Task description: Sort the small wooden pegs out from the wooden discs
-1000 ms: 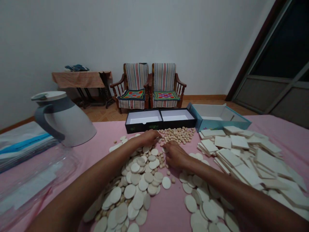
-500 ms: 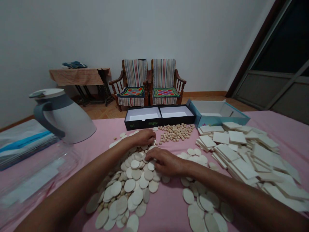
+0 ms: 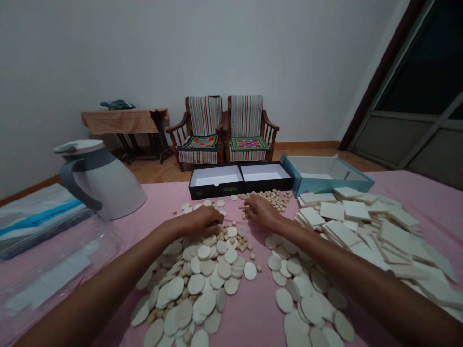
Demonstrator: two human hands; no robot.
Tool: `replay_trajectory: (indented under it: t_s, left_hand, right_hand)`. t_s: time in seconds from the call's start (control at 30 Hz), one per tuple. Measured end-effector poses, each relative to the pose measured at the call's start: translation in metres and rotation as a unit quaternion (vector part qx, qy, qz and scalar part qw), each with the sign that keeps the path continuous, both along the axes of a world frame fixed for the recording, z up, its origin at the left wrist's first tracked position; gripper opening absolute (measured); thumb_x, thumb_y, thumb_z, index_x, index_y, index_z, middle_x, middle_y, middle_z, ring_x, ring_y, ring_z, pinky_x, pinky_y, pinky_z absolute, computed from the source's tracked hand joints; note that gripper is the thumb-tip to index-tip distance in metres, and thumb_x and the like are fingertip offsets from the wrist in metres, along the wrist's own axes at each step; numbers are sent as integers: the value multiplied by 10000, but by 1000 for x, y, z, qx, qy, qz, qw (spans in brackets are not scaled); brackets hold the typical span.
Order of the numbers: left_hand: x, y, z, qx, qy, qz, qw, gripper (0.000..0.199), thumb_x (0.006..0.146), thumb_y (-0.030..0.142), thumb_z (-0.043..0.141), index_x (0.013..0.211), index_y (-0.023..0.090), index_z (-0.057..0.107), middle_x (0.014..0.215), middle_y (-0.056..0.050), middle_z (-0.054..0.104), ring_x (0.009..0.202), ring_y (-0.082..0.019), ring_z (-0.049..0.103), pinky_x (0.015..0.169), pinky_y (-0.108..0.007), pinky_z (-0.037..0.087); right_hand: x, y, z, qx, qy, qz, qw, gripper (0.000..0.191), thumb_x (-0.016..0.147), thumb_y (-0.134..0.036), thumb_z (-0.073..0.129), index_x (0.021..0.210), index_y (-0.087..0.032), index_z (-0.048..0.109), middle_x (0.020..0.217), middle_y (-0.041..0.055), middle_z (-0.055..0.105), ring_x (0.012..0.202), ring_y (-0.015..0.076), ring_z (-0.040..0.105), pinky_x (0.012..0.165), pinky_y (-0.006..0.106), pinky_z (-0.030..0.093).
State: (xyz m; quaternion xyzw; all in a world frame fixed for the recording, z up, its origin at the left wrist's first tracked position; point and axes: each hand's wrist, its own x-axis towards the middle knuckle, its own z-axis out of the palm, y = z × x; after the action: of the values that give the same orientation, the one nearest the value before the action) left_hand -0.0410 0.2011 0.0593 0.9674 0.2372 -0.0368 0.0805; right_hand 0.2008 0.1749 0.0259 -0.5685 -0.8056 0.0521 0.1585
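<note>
My left hand (image 3: 202, 221) rests at the far side of a heap of pale round wooden discs (image 3: 195, 284), its fingers curled down. Whatever those fingers hold, if anything, is hidden. Several small wooden pieces (image 3: 242, 238), like little cubes or beads, lie mixed in beside it. My right hand (image 3: 263, 212) reaches to the near left edge of a pile of the same small pieces (image 3: 280, 198). Its fingers are bent together over them, and I cannot make out what is in them. A second heap of discs (image 3: 300, 299) lies below my right forearm.
Two black open boxes (image 3: 217, 189) and a light blue box (image 3: 333, 184) stand behind the piles. Square wooden tiles (image 3: 361, 231) are heaped at right. At left stand a grey-white jug (image 3: 115, 188), plastic packs (image 3: 39, 217) and a clear container (image 3: 61, 270) on the pink cloth (image 3: 249, 313).
My right hand has moved from the disc heap away from me to the pile of small pieces. My left hand has drawn slightly back and left. The view has tilted up a little.
</note>
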Motion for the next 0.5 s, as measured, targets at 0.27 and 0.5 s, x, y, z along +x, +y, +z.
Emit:
replay_trajectory:
  t_s: [0.27, 0.5]
  left_hand:
    - [-20, -16, 19, -2, 49, 28, 998, 101, 844, 202, 551, 782, 182, 627, 789, -39, 668, 749, -179, 602, 704, -257, 426]
    - [-20, 11, 19, -7, -22, 97, 995, 183, 862, 306, 593, 959, 185, 691, 958, -53, 706, 866, -180, 640, 756, -236, 453]
  right_hand:
    - [-40, 49, -1, 5, -133, 8, 991, 308, 720, -107, 642, 1027, -121, 651, 1075, 142, 651, 1042, 281, 532, 841, 340, 398]
    - [-60, 64, -8, 18, -156, -13, 987, 286, 864, -90, 439, 1015, -62, 680, 1080, 227, 626, 1053, 307, 514, 848, 399, 370]
